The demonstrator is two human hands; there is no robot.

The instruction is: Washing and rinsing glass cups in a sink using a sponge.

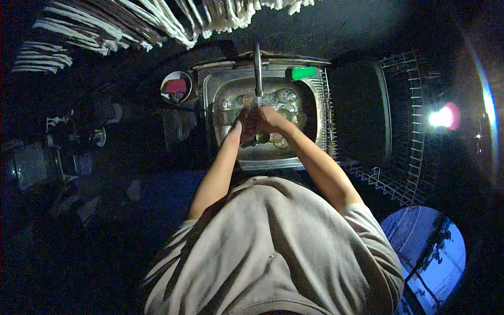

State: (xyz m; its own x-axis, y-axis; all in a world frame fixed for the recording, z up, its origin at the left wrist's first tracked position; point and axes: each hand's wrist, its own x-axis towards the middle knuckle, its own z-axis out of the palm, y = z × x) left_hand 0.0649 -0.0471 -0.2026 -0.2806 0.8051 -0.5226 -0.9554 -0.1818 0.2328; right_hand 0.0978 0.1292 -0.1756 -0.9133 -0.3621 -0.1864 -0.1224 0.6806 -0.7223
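Note:
Both hands are close together under the metal faucet (258, 75), above a stainless steel sink (208, 84). My left hand (247, 124) is mostly in dark shadow, with its thumb side lit. Beside it, my right hand (271, 119) is bent inward, its fingers turned toward the left hand. Blur and shadow hide whether anything is held between them. Several clear glass vessels lie in the basin, among them a glass (288, 95) at the back right. A round greenish glass vessel (263, 137) shows just below the hands.
A green bottle-like object (304, 73) lies at the sink's back right corner. Left of the sink is a white bowl (189, 84) holding a dark red sponge-like piece (175, 86). Wire racks (416, 118) stand on the right, near a bright lamp (441, 117). White fringe (157, 19) hangs above.

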